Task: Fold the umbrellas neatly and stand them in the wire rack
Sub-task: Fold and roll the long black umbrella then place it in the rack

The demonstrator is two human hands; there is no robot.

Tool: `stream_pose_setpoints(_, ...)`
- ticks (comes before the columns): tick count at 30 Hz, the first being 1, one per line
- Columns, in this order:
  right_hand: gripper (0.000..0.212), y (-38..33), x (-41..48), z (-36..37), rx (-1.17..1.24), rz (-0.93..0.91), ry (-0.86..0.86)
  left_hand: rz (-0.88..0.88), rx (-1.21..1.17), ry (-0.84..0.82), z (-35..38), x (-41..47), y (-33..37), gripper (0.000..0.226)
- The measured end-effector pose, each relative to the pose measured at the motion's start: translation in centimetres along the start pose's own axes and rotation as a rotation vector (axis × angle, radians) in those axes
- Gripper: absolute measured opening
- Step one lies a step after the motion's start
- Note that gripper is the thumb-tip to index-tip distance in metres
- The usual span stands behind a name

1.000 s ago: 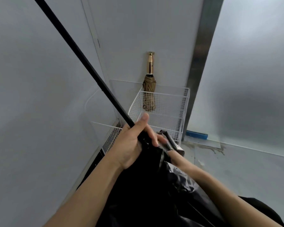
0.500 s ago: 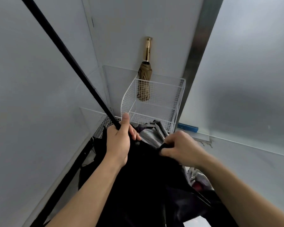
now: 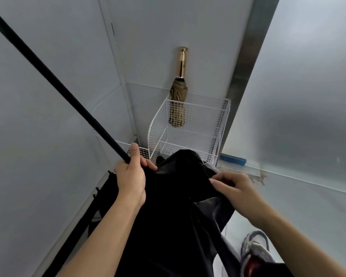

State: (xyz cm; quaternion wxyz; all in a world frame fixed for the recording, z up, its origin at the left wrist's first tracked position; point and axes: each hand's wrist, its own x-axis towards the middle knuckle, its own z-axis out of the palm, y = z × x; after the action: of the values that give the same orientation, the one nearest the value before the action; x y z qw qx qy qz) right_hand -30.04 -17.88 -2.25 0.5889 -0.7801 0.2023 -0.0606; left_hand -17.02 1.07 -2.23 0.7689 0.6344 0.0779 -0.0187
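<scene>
The black umbrella fills the lower middle of the view. Its loose canopy hangs in folds between the two forearms, and its long straight shaft runs from the fabric up to the top left edge of the frame. Beyond it the white wire rack stands on the floor in the corner where the pale walls meet, just beside a metal post. A lower wire basket sits against the rack's left side. A folded tan umbrella stands upright at the rack's back edge, leaning on the wall, its gold handle pointing up.

The left hand is clenched round the shaft where it meets the canopy. The right hand pinches a fold of the black fabric between thumb and fingers. A shoe shows at the lower right, and a blue strip lies on the floor at the foot of the right wall.
</scene>
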Motion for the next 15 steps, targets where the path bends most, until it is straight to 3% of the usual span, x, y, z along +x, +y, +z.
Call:
stream_pose_setpoints(11, 0.013, 0.3, 3.0, 5.6, -0.184, -0.021, -0.186, -0.057, -0.093, -0.175, 3.4, -1.0, -0.3, 0.057)
stream_pose_setpoints(15, 0.015, 0.0, 3.7, 6.0, -0.068, -0.001, -0.173, -0.023, -0.076, -0.164, 3.3, -0.7, 0.2, 0.060)
